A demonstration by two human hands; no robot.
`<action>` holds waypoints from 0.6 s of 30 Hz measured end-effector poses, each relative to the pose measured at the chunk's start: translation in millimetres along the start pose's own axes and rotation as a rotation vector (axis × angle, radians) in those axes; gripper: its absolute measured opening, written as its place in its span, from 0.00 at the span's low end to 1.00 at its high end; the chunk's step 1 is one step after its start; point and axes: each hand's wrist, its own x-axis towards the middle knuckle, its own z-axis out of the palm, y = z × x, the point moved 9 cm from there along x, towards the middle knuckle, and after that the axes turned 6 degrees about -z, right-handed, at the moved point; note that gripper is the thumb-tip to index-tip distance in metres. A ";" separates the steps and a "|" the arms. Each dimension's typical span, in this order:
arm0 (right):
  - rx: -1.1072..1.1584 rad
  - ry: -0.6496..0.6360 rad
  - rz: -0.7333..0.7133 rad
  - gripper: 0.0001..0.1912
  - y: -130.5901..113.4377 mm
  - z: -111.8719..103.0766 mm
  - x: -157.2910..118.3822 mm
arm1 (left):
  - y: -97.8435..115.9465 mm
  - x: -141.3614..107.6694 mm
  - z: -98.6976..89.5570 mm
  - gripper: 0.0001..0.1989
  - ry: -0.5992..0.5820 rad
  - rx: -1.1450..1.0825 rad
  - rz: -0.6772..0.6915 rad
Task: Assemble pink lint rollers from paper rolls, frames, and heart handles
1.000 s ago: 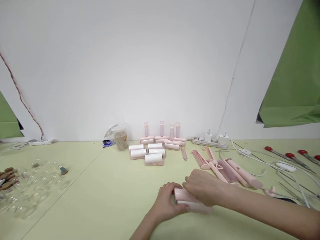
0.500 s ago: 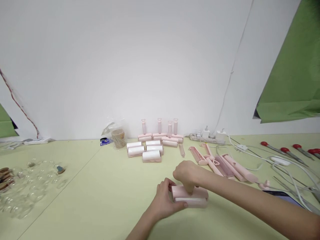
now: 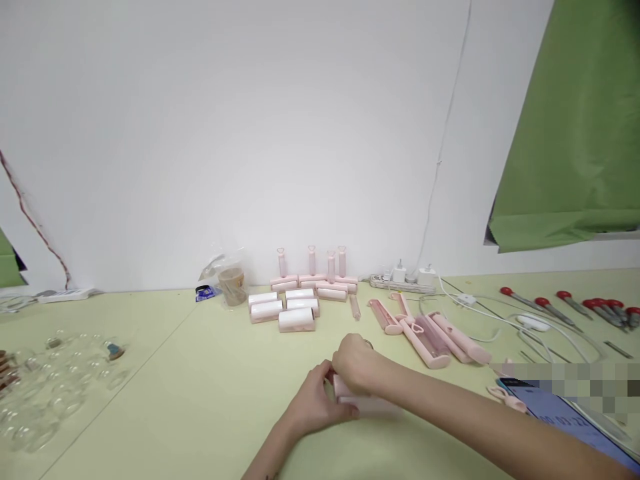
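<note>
Left hand (image 3: 317,400): fingers bent round the left end of a pale pink plastic cylinder with a whitish lower strip (image 3: 367,404), thumb along its near side; partly open to its width, gripping it. Right hand (image 3: 354,363): over the cylinder's top, fingers curled inward, tips hidden; cannot tell whether they pinch anything. Cylinder lies roughly crosswise near the front of the pale green table (image 3: 200,400), largely covered by the right hand and forearm; its right end is blurred.

Beyond the hands: five glossy white rolls in pinkish bases (image 3: 297,319), grouped side by side. Behind them, by the wall, four slim translucent pink handles with looped tops (image 3: 313,261) stand upright at a row of pink roller bodies (image 3: 333,292). One loose translucent pinkish tube (image 3: 355,307) lies just beside this row.

To the right: overlapping heap of long pink plastic casings (image 3: 425,343). A lit smartphone (image 3: 570,417) lies beyond the right forearm.
</note>
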 end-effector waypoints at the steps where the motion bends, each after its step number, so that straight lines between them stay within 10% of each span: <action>1: -0.044 -0.038 0.039 0.11 1.6 -0.4 -6.1 | 1.5 1.2 -0.1 0.29 -0.024 -0.017 0.009; 8: -0.123 -0.213 0.097 0.24 5.7 -12.3 -35.2 | 16.7 5.4 9.9 0.26 -0.269 -0.168 0.061; 18: 0.129 -0.168 0.065 0.12 15.0 9.0 0.0 | -6.7 -26.8 14.6 0.23 0.216 0.156 -0.188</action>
